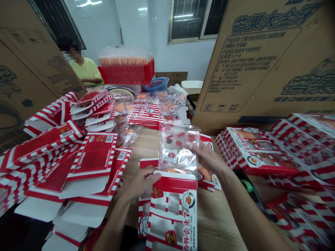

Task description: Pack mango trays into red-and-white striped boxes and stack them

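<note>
My left hand [141, 183] is closed on the upper left edge of a red-and-white cardboard window box [163, 183], its thumb lying over the top. The box slants toward me, its cut-out windows facing up. At its top end stands a clear plastic packet [171, 144] with small red and dark pieces showing in it. My right hand [206, 157] grips the packet's right side; some fingers are hidden behind it. Whether the packet's lower end is inside the box I cannot tell. Another striped box [143, 212] lies under the left side, and a further box [209, 174] is beneath my right hand.
Flattened striped boxes [91, 157] are heaped at left. Filled boxes [251, 146] are stacked at right, near a black tape dispenser [247, 184]. Bagged orange pieces [170, 101] and a red basket [125, 74] are farther back. Large cartons [261, 62] flank the table; a person [85, 69] sits behind.
</note>
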`<state>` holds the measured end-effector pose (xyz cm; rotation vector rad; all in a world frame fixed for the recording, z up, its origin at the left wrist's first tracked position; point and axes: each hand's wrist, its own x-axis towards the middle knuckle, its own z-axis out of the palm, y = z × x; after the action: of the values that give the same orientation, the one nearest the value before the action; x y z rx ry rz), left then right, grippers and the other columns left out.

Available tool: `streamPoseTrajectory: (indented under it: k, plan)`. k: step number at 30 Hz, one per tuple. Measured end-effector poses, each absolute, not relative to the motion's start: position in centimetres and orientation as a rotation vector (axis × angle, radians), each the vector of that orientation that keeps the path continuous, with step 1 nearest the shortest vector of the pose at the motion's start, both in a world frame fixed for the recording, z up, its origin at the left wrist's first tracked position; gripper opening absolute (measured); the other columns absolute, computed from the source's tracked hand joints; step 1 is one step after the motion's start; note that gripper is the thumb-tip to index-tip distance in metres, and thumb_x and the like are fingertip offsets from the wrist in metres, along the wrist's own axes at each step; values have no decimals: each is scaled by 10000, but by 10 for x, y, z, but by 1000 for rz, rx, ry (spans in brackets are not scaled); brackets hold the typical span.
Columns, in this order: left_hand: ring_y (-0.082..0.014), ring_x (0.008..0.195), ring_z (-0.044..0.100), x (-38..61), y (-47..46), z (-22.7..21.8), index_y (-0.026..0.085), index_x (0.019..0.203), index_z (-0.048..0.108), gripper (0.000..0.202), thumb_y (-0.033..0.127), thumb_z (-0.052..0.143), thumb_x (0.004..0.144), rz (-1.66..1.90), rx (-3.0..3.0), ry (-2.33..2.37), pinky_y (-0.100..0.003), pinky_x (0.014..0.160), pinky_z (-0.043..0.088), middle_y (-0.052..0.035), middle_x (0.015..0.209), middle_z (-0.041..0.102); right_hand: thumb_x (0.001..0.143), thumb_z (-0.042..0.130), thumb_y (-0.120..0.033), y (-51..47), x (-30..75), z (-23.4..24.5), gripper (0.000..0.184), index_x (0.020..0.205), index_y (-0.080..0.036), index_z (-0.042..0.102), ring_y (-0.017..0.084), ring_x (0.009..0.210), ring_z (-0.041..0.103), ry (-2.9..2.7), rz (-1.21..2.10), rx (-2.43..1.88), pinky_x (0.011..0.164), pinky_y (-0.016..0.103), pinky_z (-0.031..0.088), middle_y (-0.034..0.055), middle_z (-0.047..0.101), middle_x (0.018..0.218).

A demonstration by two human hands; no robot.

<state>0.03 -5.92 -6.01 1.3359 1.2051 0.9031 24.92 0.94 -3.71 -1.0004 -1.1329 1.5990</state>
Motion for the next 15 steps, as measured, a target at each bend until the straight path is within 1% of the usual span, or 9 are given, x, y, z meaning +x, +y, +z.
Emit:
streamPoseTrajectory:
  k: [2, 3, 4, 6, 7, 9, 11, 15]
  plan:
    - [-158, 607, 531, 7, -58, -55, 179, 515, 610, 297, 404, 649, 704, 872, 1382, 1160, -260, 599, 438, -2, 569, 585, 670, 745, -411, 27, 248, -29, 543, 1173, -328, 561, 157, 786, 647, -1036, 1265, -979, 672, 268, 513, -24, 699, 943]
    - [-159, 609, 529, 10, -58, -54, 180, 512, 614, 299, 401, 644, 712, 866, 1403, 1138, -264, 605, 438, -6, 577, 586, 657, 756, -393, 34, 248, -25, 568, 1187, -337, 556, 146, 751, 634, -1061, 1151, -987, 633, 249, 497, -33, 693, 923]
    - [-161, 619, 530, 13, -59, -53, 180, 515, 618, 303, 401, 634, 722, 874, 1421, 1124, -268, 616, 439, -11, 596, 590, 650, 762, -377, 39, 248, -21, 538, 1156, -321, 590, 140, 715, 618, -1119, 1083, -1006, 605, 239, 479, -34, 690, 891]
    - [-157, 628, 522, 16, -60, -55, 179, 516, 598, 326, 408, 607, 748, 936, 1439, 1127, -266, 624, 433, -12, 623, 576, 659, 748, -372, 43, 248, -17, 355, 992, -260, 696, 136, 660, 589, -1263, 1058, -1063, 585, 247, 456, -16, 692, 824]
    - [-149, 621, 507, 16, -61, -57, 180, 515, 569, 339, 413, 592, 760, 986, 1435, 1145, -259, 617, 426, -5, 621, 551, 668, 737, -380, 42, 248, -16, 266, 893, -237, 728, 138, 655, 585, -1315, 1070, -1086, 596, 258, 455, -4, 697, 807]
    - [-133, 607, 468, 14, -62, -65, 185, 520, 489, 357, 422, 576, 773, 1095, 1412, 1200, -242, 601, 406, 14, 613, 490, 658, 739, -391, 34, 250, -20, 210, 781, -222, 751, 158, 689, 603, -1369, 1109, -1103, 642, 289, 469, 17, 712, 804]
    - [-132, 639, 461, 12, -64, -74, 191, 549, 441, 351, 421, 569, 781, 1178, 1388, 1249, -238, 627, 399, 16, 652, 476, 641, 748, -398, 23, 253, -26, 210, 780, -241, 759, 184, 762, 628, -1420, 1141, -1113, 719, 328, 482, 28, 728, 849]
    - [-151, 760, 491, 15, -66, -86, 190, 608, 447, 305, 395, 542, 815, 1239, 1378, 1285, -247, 718, 392, -10, 782, 513, 648, 747, -393, 11, 264, -34, 212, 828, -281, 761, 214, 912, 626, -1494, 1156, -1132, 878, 386, 446, 27, 729, 946]
